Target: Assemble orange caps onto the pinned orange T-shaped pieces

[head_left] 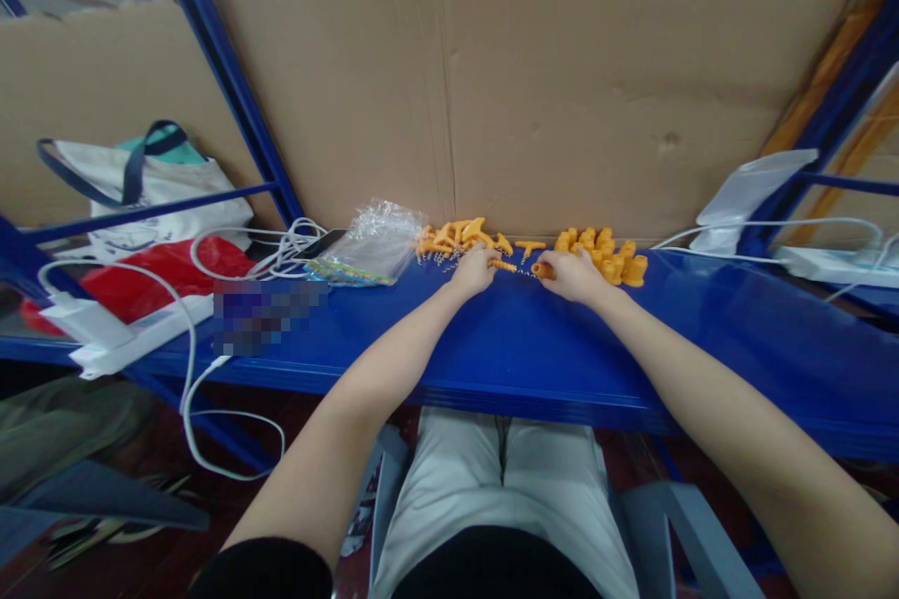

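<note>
My left hand is closed on an orange-yellow corkscrew, its metal spiral pointing right. My right hand grips an orange-yellow hollow sleeve, open end turned toward the spiral tip. A small gap seems to lie between the two parts, though blur makes contact hard to judge. Just beyond my hands lies one loose T-handled corkscrew. Several more corkscrews are heaped in a pile behind my left hand. Behind my right hand, several matching sleeves stand grouped together.
Clear plastic bags lie left of the corkscrew pile on the blue table. Farther left are white cables, a power strip, a red bag and a tote bag. A cardboard wall closes off the back.
</note>
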`<action>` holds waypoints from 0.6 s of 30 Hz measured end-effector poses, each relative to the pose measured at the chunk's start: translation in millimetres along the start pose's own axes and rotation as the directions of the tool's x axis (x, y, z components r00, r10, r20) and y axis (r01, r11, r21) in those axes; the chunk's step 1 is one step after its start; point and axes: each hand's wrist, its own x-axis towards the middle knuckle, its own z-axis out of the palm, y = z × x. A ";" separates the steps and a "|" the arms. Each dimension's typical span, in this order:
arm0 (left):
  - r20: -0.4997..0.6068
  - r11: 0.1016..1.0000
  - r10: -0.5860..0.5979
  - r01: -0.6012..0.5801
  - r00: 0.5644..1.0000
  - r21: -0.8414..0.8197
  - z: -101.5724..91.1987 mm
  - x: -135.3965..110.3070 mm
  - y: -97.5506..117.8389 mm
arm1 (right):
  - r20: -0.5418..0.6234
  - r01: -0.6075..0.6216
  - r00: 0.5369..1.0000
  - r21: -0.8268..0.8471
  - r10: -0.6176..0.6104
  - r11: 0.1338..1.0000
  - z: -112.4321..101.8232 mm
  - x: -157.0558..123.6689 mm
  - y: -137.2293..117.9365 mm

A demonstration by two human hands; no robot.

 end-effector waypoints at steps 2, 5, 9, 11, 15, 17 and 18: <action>-0.017 1.000 -0.018 0.018 1.000 -0.006 -0.4 0.4 0.3 | -0.017 -0.008 1.000 -0.042 0.007 0.999 -2.6 -1.4 -2.3; -0.021 0.998 -0.064 0.064 0.998 0.001 -0.7 0.9 0.0 | -0.031 -0.046 0.999 -0.095 0.043 0.994 -5.9 -3.0 -4.4; -0.018 0.994 -0.108 0.108 0.994 0.019 -2.0 1.2 -1.0 | -0.045 -0.076 0.996 -0.117 0.072 0.990 -6.2 -2.9 -2.0; -0.016 0.992 -0.127 0.127 0.992 0.019 -3.3 1.2 -1.2 | -0.059 -0.068 0.996 -0.112 0.062 0.991 -4.5 -2.0 0.5; 0.004 0.988 -0.151 0.151 0.988 0.004 -6.9 0.5 1.3 | -0.072 -0.050 0.997 -0.095 0.043 0.994 -1.3 -0.5 2.7; 0.017 0.988 -0.157 0.157 0.987 -0.004 -8.7 -0.6 4.0 | -0.075 -0.045 0.996 -0.088 0.038 0.995 -0.8 -0.2 2.1; 0.022 0.987 -0.159 0.159 0.987 -0.008 -9.6 -1.3 5.6 | -0.074 -0.042 0.997 -0.087 0.035 0.995 -0.9 -0.1 1.8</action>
